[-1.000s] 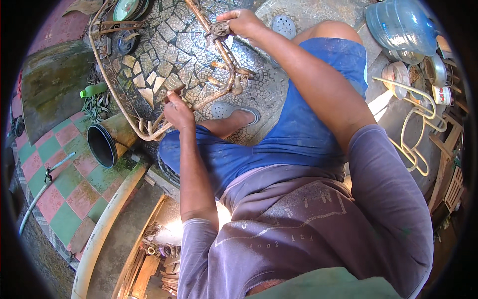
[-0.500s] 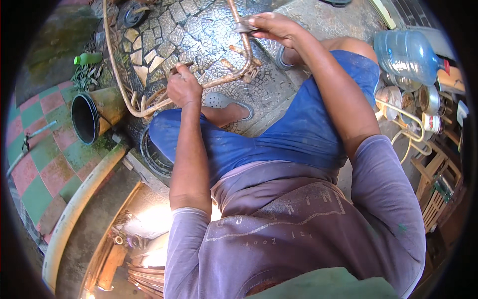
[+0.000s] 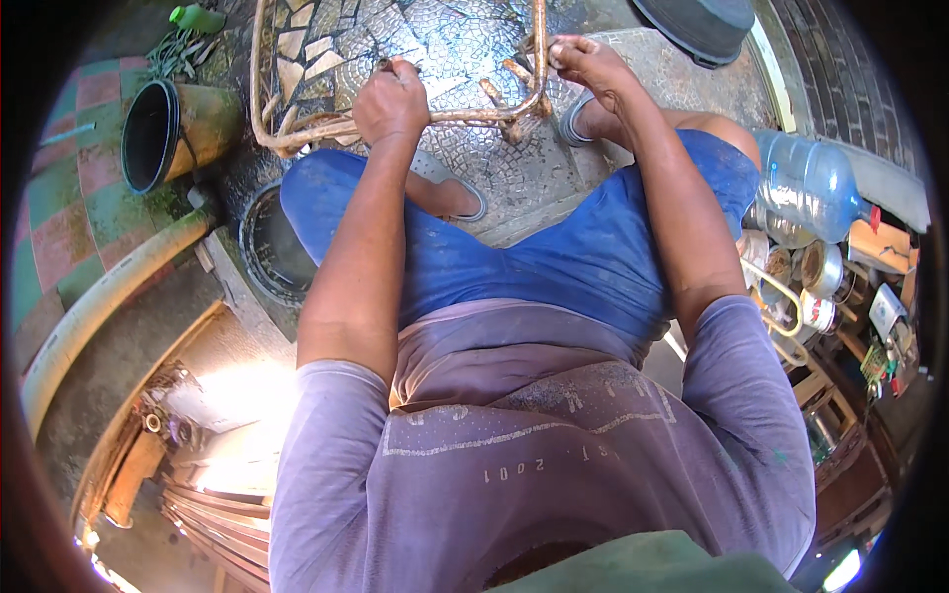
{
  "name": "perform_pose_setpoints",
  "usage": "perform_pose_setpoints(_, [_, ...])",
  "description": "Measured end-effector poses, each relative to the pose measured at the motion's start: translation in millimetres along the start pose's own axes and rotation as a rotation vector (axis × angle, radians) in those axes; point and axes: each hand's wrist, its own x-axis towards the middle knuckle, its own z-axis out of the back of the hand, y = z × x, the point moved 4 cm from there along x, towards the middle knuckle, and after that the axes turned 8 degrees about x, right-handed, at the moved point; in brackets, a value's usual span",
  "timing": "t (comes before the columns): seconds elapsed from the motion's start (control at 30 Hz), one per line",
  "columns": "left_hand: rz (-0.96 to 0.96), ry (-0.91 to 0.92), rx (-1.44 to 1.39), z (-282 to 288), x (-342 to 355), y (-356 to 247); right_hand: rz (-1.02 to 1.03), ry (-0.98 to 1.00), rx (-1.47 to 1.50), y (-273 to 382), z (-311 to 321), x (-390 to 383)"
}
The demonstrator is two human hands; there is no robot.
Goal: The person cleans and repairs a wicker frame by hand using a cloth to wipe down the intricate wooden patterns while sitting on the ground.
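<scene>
A bent tubular metal frame (image 3: 474, 116), tan with rusty patches, stands over the wet mosaic floor in front of me. Short rusty stubs (image 3: 516, 71) stick out near its right corner. My left hand (image 3: 392, 107) is closed around the lower tube, with a bit of something dark showing at the thumb. Beside the right upright, my right hand (image 3: 596, 71) has its thumb and fingers pinched together. They hold a small greyish piece (image 3: 554, 51) against the tube; its kind is too small to tell.
To the left lie a tipped black-mouthed bucket (image 3: 150, 136), a green bottle (image 3: 198, 18) and a long curved pipe (image 3: 109, 296). A round black tub (image 3: 265, 247) sits by my left knee. A black basin (image 3: 700, 25) is far right, near a large blue water jug (image 3: 806, 183).
The frame has turned, so its lower tube now runs more level. My right hand sits closer to the right corner. The whole view has shifted, showing more of the black basin.
</scene>
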Motion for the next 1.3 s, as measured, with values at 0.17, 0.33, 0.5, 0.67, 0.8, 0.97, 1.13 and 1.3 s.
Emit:
perform_pose_setpoints(0.17, [-0.012,0.036,-0.019,-1,1,-1,0.102,-0.054,0.129,-1,-14,2])
perform_pose_setpoints(0.33, [0.003,0.13,-0.015,-1,3,3,0.001,-0.036,-0.248,9,-5,-7])
perform_pose_setpoints(0.5, [-0.021,0.211,-0.121,-2,5,4,0.107,-0.267,-0.167,46,7,-27])
perform_pose_setpoints(0.67, [-0.01,0.247,-0.238,-3,5,5,0.549,-0.307,-0.537,117,-25,-43])
perform_pose_setpoints(0.8, [-0.048,0.203,-0.327,3,0,7,0.76,-0.065,-1.074,152,-87,-32])
perform_pose_setpoints(0.97, [-0.06,0.157,-0.406,0,2,6,0.607,0.244,-2.04,132,-117,26])
perform_pose_setpoints(1.13, [-0.079,0.102,-0.428,-5,1,8,0.431,0.372,-2.219,92,-124,53])
perform_pose_setpoints(1.3, [-0.105,0.163,-0.421,-3,1,10,0.231,0.612,-2.157,80,-116,78])
